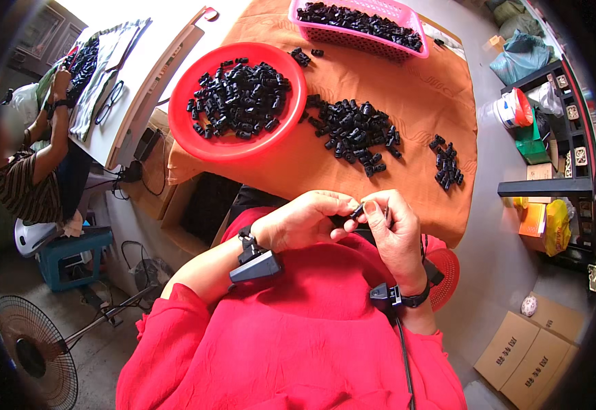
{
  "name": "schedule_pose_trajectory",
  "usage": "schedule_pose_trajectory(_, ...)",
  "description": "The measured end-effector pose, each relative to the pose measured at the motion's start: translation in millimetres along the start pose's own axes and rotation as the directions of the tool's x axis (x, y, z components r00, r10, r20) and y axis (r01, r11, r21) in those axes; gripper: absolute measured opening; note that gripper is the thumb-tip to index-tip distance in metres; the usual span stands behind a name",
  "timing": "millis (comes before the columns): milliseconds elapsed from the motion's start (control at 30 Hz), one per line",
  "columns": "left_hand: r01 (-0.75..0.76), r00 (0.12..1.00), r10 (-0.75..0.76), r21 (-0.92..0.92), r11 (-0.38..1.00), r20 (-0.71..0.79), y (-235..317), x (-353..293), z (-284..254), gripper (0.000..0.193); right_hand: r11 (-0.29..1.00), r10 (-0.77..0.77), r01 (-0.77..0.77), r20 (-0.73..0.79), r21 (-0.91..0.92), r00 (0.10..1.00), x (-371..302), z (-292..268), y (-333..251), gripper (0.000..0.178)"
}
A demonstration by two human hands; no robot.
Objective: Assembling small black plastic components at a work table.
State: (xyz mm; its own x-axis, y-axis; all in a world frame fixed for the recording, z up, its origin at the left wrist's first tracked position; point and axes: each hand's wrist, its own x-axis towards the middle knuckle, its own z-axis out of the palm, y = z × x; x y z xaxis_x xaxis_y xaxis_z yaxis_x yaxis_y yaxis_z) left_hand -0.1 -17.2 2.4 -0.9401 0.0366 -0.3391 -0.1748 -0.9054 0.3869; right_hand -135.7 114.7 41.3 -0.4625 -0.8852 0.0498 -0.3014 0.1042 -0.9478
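In front of my red top, both hands meet just off the table's near edge. My left hand [305, 222] is closed, its thumb and fingers pinching a small black plastic piece [357, 212]. My right hand [395, 229] is closed on the other end of the same piece, thumb on top. A thin greyish sliver shows between its fingers, too small to name. Beyond the hands, a loose pile of similar black pieces [356, 133] lies on the orange tablecloth [421, 89]. A smaller group of black pieces [449, 164] lies to the right.
A red round basin [178, 113] and a pink basket [417, 27] hold many black pieces. At far left, another person [31, 164] works at a white table [117, 130]. A fan [35, 352] stands lower left, cardboard boxes [527, 355] lower right, and a shelf [550, 186] at right.
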Motion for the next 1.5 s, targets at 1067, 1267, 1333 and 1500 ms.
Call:
schedule_pose_trajectory(1067, -0.052, 0.999, 0.051, -0.032, 0.998, -0.02, 2, -5, 15, 0.02, 0.999, -0.028, 0.027, -0.038, -0.023, 0.999, 1, -6, -2, 0.009)
schedule_pose_trajectory(1267, -0.111, 0.994, 0.11, -0.033, 0.993, -0.01, -3, -4, 9, 0.023, 0.953, 0.036, -0.064, -0.097, -0.298, 0.995, 4, -24, -4, 0.029)
schedule_pose_trajectory(1333, -0.128, 0.992, 0.127, -0.039, 0.991, -0.021, -4, -3, 8, 0.024, 0.958, 0.022, -0.041, -0.067, -0.283, 0.997, 3, -23, -13, 0.033)
schedule_pose_trajectory(1500, -0.154, 0.987, 0.151, -0.048, 0.987, -0.061, -6, -2, 8, 0.028, 0.983, -0.048, 0.047, 0.0, -0.178, 0.999, 3, -24, -3, 0.023)
